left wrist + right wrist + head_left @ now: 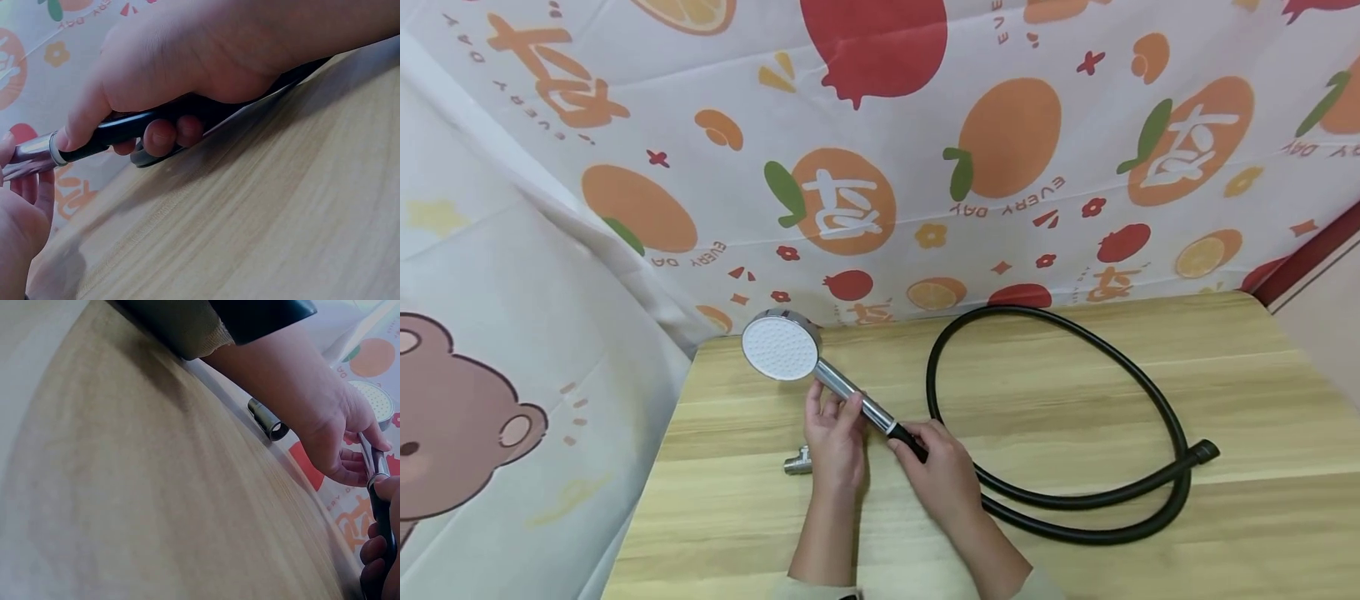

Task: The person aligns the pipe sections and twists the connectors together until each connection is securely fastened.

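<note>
A chrome shower head (780,346) with a white round face is held up over the wooden table (1075,533). My left hand (837,412) grips its chrome handle (850,392). My right hand (917,446) grips the black end of the hose (907,438) where it meets the handle. The black hose (1150,392) loops over the table to its free end (1206,452). In the left wrist view the right hand (169,81) curls round the black end (112,128). In the right wrist view the left hand (340,434) holds the handle (375,459).
A small chrome fitting (797,461) lies on the table just left of my left wrist and also shows as a short tube (269,420) in the right wrist view. A fruit-print curtain (1000,150) hangs behind the table, and a bear-print cloth (490,400) hangs at the left.
</note>
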A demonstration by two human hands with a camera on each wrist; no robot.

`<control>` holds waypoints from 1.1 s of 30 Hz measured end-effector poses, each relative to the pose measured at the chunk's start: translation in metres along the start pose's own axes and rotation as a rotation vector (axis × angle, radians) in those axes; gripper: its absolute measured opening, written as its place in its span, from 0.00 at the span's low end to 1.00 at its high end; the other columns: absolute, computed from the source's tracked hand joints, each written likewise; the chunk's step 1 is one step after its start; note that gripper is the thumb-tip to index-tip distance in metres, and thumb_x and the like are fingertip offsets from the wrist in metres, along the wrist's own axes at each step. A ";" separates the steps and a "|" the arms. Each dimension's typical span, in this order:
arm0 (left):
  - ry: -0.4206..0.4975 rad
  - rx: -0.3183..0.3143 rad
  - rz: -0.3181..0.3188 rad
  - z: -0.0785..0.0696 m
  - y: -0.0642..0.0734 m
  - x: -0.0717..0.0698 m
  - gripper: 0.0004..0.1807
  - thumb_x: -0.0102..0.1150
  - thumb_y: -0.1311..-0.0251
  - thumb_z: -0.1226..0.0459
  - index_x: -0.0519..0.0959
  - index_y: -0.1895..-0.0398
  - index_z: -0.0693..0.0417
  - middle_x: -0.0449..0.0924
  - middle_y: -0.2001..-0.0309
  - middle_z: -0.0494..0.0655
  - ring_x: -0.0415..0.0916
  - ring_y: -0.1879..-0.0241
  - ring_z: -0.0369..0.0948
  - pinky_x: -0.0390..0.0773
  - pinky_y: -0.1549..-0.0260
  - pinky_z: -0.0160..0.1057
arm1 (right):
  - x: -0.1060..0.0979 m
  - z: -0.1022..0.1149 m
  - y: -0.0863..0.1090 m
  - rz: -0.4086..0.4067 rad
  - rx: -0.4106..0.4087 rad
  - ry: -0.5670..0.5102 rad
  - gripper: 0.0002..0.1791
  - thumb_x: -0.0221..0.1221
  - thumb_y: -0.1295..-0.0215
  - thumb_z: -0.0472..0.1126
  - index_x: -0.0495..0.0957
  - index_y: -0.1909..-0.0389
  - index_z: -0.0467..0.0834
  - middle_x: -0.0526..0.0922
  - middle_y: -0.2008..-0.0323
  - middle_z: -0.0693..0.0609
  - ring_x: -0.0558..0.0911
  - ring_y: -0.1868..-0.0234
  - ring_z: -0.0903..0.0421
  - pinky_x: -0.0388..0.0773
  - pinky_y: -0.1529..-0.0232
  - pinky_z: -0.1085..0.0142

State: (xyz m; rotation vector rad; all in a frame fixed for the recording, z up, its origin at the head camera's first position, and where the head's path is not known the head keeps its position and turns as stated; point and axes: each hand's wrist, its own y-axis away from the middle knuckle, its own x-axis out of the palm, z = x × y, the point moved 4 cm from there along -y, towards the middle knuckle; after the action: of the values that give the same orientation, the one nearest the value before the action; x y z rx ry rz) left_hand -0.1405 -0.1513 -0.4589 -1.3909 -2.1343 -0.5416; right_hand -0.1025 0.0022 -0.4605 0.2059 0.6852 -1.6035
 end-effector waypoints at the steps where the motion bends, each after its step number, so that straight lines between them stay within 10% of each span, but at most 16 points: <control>1: -0.005 0.005 0.008 0.000 0.000 0.001 0.35 0.58 0.41 0.80 0.63 0.32 0.49 0.76 0.61 0.44 0.78 0.67 0.36 0.82 0.65 0.32 | 0.000 0.000 0.000 -0.004 -0.009 0.003 0.14 0.68 0.41 0.52 0.85 0.57 0.50 0.80 0.67 0.61 0.77 0.71 0.65 0.75 0.72 0.73; 17: 0.047 0.006 0.031 0.003 0.000 0.004 0.35 0.60 0.41 0.79 0.61 0.33 0.50 0.76 0.61 0.44 0.79 0.71 0.36 0.82 0.70 0.33 | 0.001 -0.007 -0.002 -0.007 0.010 0.043 0.27 0.77 0.55 0.52 0.77 0.55 0.53 0.77 0.71 0.61 0.73 0.75 0.65 0.70 0.77 0.72; 25: 0.036 0.024 0.044 0.006 0.001 0.002 0.35 0.59 0.41 0.79 0.61 0.33 0.50 0.76 0.60 0.45 0.79 0.70 0.36 0.82 0.70 0.32 | -0.001 -0.009 -0.003 0.010 -0.009 -0.018 0.11 0.68 0.41 0.52 0.85 0.60 0.52 0.82 0.66 0.63 0.77 0.72 0.68 0.75 0.73 0.74; 33: 0.020 0.029 0.037 0.004 0.000 0.001 0.34 0.60 0.41 0.79 0.62 0.34 0.50 0.77 0.61 0.44 0.80 0.70 0.36 0.83 0.69 0.33 | 0.002 -0.010 -0.002 0.012 -0.017 0.001 0.18 0.66 0.39 0.55 0.84 0.53 0.50 0.80 0.68 0.63 0.73 0.74 0.68 0.71 0.75 0.74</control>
State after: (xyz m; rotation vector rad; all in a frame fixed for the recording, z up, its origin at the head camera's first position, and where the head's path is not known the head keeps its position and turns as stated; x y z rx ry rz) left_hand -0.1415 -0.1482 -0.4614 -1.4011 -2.0876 -0.5068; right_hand -0.1070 0.0056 -0.4688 0.1977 0.6968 -1.5857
